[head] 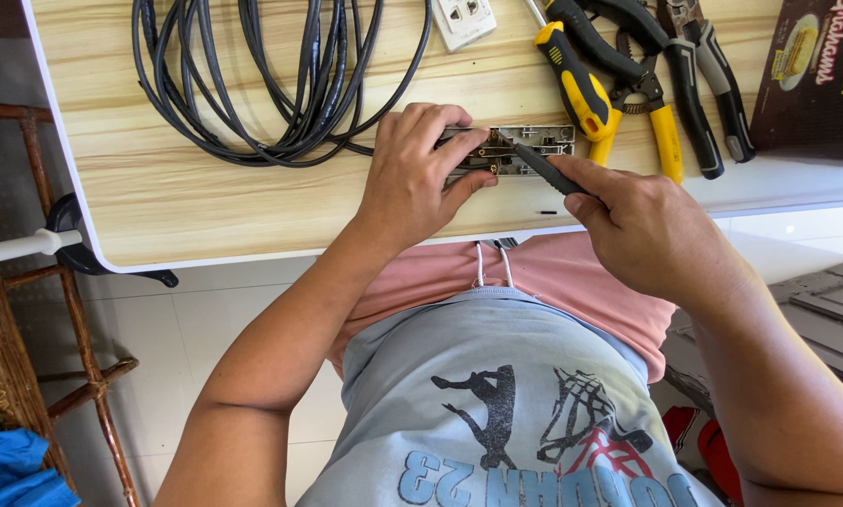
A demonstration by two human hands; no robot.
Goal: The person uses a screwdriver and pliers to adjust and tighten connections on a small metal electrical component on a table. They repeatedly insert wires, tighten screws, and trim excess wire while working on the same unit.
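1. Near the front edge of the tabletop (206,188), pale wood grain with a white rim, lies an opened grey socket strip (525,145).
2. The left hand (412,178) pinches the strip's left end.
3. The right hand (647,225) is closed around a dark screwdriver (545,171), whose tip touches the strip's brass parts.
4. Coiled black cable (262,84) lies toward the far left; yellow-handled pliers (619,94) sit toward the far right.
5. Below, white floor tiles (206,329) show beside a bamboo frame (74,319).
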